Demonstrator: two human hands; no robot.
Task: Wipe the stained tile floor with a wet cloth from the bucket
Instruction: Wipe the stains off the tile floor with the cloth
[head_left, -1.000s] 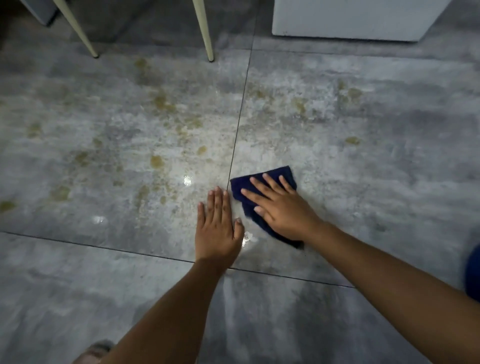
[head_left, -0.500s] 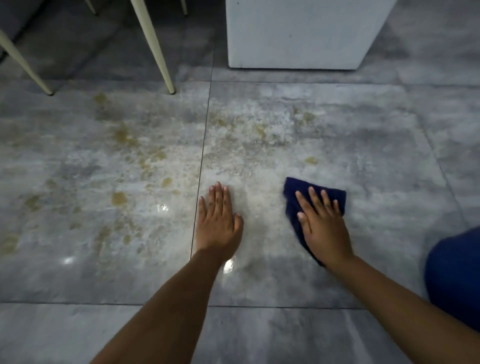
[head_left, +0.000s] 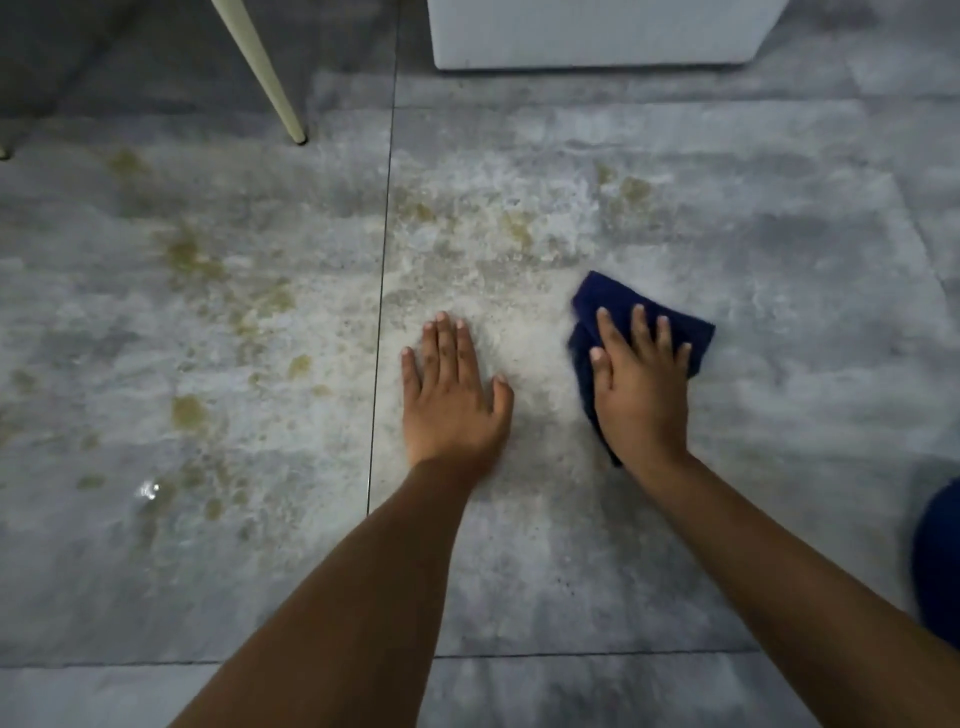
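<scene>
Right hand (head_left: 641, 395) flat, fingers spread, pressing dark blue cloth (head_left: 602, 306) onto grey tile floor (head_left: 779, 270). Left hand (head_left: 454, 395) flat on bare tile just beside, palm down, holding nothing. Yellowish stains (head_left: 192, 254) left of grout line. Chair leg (head_left: 265, 73) and white box (head_left: 597, 36) beyond.

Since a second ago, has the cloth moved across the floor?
Yes. The dark blue cloth, pressed flat under the right hand, slid right, away from the grout line. It started beside that line and now lies beyond the left hand.
</scene>
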